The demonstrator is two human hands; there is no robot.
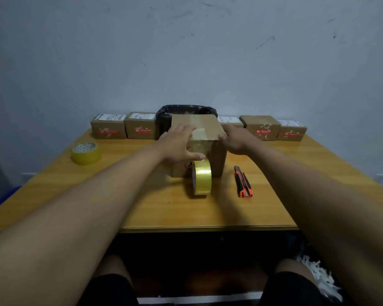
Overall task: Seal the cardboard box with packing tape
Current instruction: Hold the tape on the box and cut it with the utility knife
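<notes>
A brown cardboard box [208,127] stands mid-table, its top flaps closed, with a strip of clear tape running along the centre seam and down the front face. The yellowish tape roll [202,180] hangs on edge at the box's front, still joined to that strip. My left hand [179,144] lies flat on the box's left top, its thumb pressing the tape on the front face. My right hand [236,140] grips the box's near right top corner.
An orange-and-black utility knife [243,182] lies right of the roll. A second tape roll [86,152] sits at the far left. Several small labelled boxes [139,125] line the back edge around a black-lined bin [164,115]. The table's front edge [208,228] is near me.
</notes>
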